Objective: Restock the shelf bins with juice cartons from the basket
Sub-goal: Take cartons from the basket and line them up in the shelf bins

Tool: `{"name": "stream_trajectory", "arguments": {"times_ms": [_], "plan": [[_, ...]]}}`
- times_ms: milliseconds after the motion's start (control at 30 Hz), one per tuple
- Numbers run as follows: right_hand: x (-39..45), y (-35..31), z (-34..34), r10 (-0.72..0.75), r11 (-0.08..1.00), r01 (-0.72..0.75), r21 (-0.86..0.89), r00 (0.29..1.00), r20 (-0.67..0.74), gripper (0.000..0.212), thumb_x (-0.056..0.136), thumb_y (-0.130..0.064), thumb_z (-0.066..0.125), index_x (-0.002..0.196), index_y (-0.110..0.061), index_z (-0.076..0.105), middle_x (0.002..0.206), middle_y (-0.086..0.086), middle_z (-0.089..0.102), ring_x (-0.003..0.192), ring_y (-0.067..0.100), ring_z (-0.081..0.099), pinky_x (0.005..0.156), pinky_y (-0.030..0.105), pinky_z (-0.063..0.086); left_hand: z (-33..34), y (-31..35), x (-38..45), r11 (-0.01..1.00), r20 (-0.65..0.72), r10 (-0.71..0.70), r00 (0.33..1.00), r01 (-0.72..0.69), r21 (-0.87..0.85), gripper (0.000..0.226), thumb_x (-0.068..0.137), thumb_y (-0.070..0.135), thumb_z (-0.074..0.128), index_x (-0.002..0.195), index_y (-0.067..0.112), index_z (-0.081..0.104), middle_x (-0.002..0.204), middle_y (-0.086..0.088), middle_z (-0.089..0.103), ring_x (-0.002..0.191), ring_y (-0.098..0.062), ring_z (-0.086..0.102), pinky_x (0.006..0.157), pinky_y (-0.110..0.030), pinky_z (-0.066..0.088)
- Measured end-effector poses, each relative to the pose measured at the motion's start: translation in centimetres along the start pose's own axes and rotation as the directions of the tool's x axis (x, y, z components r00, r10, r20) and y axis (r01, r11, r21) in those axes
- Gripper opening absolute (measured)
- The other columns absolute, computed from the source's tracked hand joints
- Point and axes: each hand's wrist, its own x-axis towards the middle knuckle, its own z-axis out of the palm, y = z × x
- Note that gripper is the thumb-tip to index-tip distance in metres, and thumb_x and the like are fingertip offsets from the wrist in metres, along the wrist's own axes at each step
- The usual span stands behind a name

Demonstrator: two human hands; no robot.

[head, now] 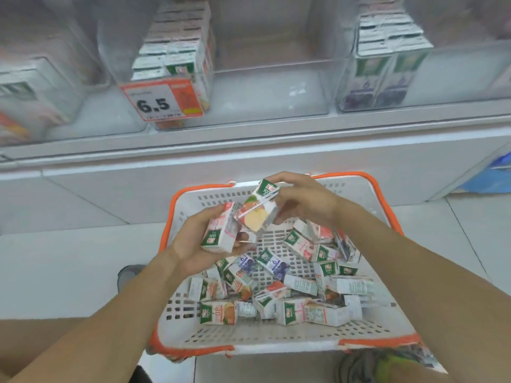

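Both hands are raised over the far half of the white basket (359, 189) with its orange rim. The left hand (193, 244) curls around a pink-printed carton (221, 233), held lengthwise in the palm. The right hand (301, 200) pinches an apple-printed carton (258, 211) from above, tilted, its lower corner touching the left hand's carton. Below them, loose cartons (290, 294) lie jumbled across the basket floor, thickest toward its right side and near edge. On the shelf beyond, a clear bin (204, 59) behind the 6.5 price tag (163, 100) holds upright cartons in rows; another bin (387, 64) toward the right edge holds purple-printed ones.
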Motion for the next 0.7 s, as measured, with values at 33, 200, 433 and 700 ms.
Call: {"name": "stream_trajectory", "arguments": {"times_ms": [33, 200, 433, 700], "plan": [[-0.1, -0.7, 0.3, -0.005, 1.000, 0.005, -0.002, 0.999, 0.040, 0.031, 0.079, -0.004, 0.061, 0.110, -0.008, 0.063, 0.102, 0.036, 0.062, 0.087, 0.041, 0.062, 0.073, 0.039, 0.059, 0.7, 0.3, -0.5, 1.000, 0.001, -0.010, 1.000, 0.010, -0.017, 0.034, 0.087, 0.028, 0.060, 0.109, 0.005, 0.073, 0.096, -0.022, 0.065, 0.077, -0.035, 0.062, 0.072, -0.047, 0.059], [-1.1, -4.7, 1.0, -0.050, 0.998, 0.055, -0.019, 0.980, 0.192, 0.042, 0.079, -0.007, 0.072, 0.116, -0.003, 0.054, 0.110, 0.030, 0.066, 0.097, 0.045, 0.061, 0.078, 0.039, 0.061, 2.5, 3.6, -3.1, 0.991, 0.056, 0.018, 0.998, -0.025, 0.131, 0.058, 0.060, 0.037, 0.091, 0.109, 0.010, 0.075, 0.103, -0.020, 0.070, 0.076, -0.031, 0.069, 0.058, -0.036, 0.060], [-2.8, -10.2, 4.6, -0.309, 0.951, 0.309, 0.032, 0.932, 0.191, 0.048, 0.072, 0.009, 0.076, 0.113, -0.003, 0.052, 0.119, 0.025, 0.064, 0.101, 0.049, 0.066, 0.082, 0.050, 0.059, 4.0, 11.7, -7.2, 0.943, 0.044, 0.217, 0.975, -0.221, 0.250, 0.090, 0.022, 0.027, 0.102, 0.105, 0.010, 0.072, 0.107, -0.015, 0.074, 0.082, -0.022, 0.075, 0.061, -0.032, 0.061], [-2.8, -15.1, 10.5, -0.606, 0.783, 0.600, -0.162, 0.795, 0.015, 0.054, 0.065, 0.000, 0.083, 0.113, -0.009, 0.061, 0.116, 0.018, 0.064, 0.085, 0.034, 0.074, 0.074, 0.042, 0.061, 4.1, 18.0, -11.9, 0.836, 0.007, 0.430, 0.903, -0.401, 0.374, 0.046, 0.074, 0.027, 0.069, 0.117, 0.010, 0.067, 0.108, -0.013, 0.074, 0.083, -0.023, 0.074, 0.069, -0.036, 0.062]]}}
